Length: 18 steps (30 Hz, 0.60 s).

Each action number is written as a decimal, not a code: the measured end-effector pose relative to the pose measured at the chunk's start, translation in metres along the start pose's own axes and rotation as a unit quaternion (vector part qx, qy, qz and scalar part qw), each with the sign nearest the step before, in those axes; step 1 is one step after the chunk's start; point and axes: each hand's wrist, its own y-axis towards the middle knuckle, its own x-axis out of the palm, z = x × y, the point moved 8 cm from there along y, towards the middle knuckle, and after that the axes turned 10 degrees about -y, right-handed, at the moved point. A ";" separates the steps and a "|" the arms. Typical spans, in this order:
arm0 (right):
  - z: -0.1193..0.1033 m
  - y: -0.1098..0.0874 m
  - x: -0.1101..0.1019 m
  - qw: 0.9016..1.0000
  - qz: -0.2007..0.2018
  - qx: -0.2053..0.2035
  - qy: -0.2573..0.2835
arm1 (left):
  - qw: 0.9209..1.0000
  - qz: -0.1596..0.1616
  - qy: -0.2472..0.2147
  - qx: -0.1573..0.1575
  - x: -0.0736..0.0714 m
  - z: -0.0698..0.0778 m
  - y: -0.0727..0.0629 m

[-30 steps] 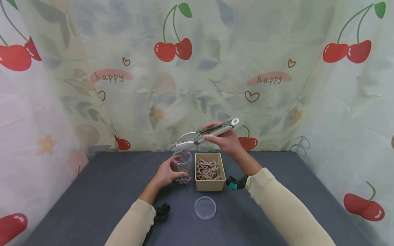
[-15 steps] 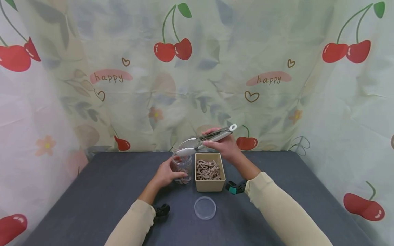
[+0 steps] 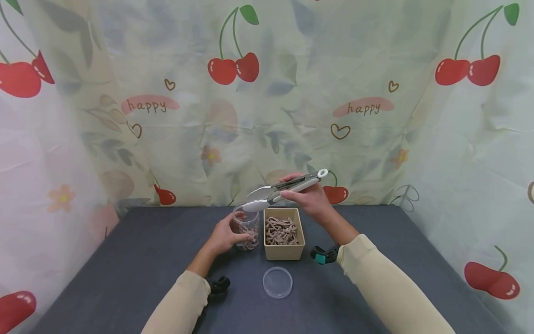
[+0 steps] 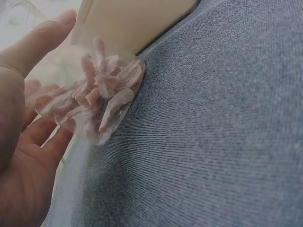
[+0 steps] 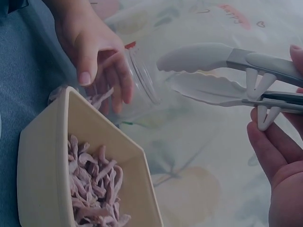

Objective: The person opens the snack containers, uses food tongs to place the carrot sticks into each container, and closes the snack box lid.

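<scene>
Your L hand (image 3: 223,237) is wrapped round the jar (image 3: 251,223), thumb on the near side, fingers round the back, same hold as a sec ago. Jar's upright on the table (image 3: 125,278), mouth up, no lid on, w/ jar strips (image 4: 106,90) heaped low inside; heap looks a bit fuller than 1 sec back. The lid (image 3: 277,282) lies flat nearer you, in front of the tub (image 3: 284,253). Tub sits just right of the jar, can't tell if touching, w/ plenty of tub strips (image 3: 282,231) left in it. Tongs (image 5: 241,59) slant up to the right, tips by the jar mouth, slightly apart. Main change: tips had strips in them ½ sec ago, now they look bare and have shifted a bit right, so that load's prob. in the jar; the transfer's only part done, I'd say, given what's left in the tub. Your R hand (image 3: 308,197) grips the tongs, thumb on the near arm, fingers on the far one
</scene>
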 end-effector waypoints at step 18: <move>0.011 -0.018 -0.039 0.999 0.026 0.008 -0.024 | 1.000 0.004 0.014 -0.005 0.000 -0.003 0.000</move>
